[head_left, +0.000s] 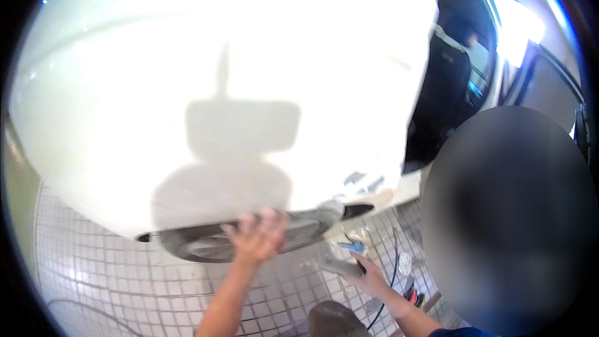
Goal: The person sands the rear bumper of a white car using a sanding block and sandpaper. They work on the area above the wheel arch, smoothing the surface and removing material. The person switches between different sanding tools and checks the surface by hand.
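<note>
My left hand (257, 238) lies with its fingers spread on the lower edge of a white car's body panel (349, 87), just above the wheel (206, 246). To the right and lower down, my right hand (369, 278) is closed around a grey object (340, 266) with a dark part by the fingers; motion smears it and its kind is unclear. A small blue tool (353, 245) is just beyond that hand. Scuffed grey patches (365, 182) mark the white panel near its right end.
A person's blurred head (511, 218) is close on the right. A black hose (395, 256), a whitish round thing (405, 264) and a red and black thing (413, 296) lie on the tiled floor (143, 281). A knee (337, 321) shows below. The car's dark interior (446, 81) opens at the upper right.
</note>
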`<state>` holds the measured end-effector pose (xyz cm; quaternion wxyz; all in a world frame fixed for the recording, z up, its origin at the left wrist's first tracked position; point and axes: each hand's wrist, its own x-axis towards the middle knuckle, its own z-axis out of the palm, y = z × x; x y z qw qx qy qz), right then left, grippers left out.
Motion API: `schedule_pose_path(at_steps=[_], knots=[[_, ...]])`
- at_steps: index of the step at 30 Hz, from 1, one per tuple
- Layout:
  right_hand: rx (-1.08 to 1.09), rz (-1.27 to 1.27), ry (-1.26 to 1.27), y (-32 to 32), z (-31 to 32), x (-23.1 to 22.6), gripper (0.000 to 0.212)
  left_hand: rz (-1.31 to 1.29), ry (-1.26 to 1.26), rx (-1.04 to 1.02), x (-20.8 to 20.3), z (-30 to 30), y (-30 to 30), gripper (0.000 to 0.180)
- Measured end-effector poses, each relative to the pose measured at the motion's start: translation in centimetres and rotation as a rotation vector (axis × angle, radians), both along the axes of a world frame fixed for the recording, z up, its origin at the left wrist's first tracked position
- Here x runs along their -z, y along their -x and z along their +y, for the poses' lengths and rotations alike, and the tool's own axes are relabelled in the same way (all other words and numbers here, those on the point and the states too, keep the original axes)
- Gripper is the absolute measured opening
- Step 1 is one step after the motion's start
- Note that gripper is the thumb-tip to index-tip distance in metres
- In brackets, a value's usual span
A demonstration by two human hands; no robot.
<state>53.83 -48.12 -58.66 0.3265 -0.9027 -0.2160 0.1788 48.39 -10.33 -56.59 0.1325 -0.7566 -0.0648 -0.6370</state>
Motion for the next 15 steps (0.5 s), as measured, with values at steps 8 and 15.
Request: schedule_pose_path(at_steps=[8,15], knots=[[-0.358,0.317,0.165,11.9,13.4,-17.9,0.088,1.036,1.051,0.474,-11.7,-4.2,22.5,0.09],[-1.297,0.223,0.152,21.9,28.4,-41.6,0.096,0.646,1.865,0.49,-25.7,-4.3,43.5,0.066]])
